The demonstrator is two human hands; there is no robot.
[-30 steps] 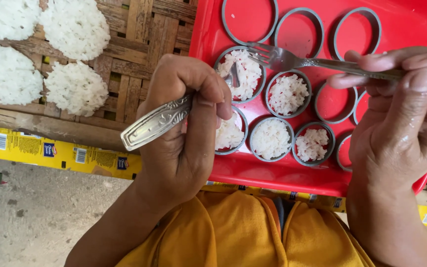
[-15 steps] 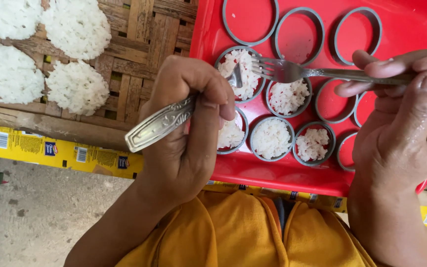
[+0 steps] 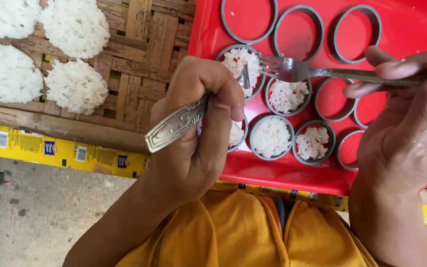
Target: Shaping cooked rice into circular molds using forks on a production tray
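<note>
The red tray [image 3: 421,29] lies across your lap side of the bench, beside the woven bamboo mat [image 3: 139,54] where four finished white rice rounds [image 3: 75,86] already sit. On the tray, the grey ring moulds [image 3: 297,32] in the far row are bare, while the nearer ones hold rice at differing levels. Your right hand [image 3: 411,133] is clamped on the handle of the fork [image 3: 292,69], and over the last second that fork has slid leftward, so its tines now reach the edge of the filled ring [image 3: 238,66] next to your left hand. Your left hand [image 3: 198,133] is closed tight around an ornate metal handle [image 3: 176,123], whose working end dips into that same ring; it has hardly shifted. So both utensils now meet over one mould, which looks like you are pressing or levelling its rice, with the ring just right of it [image 3: 287,96] only partly packed.
</note>
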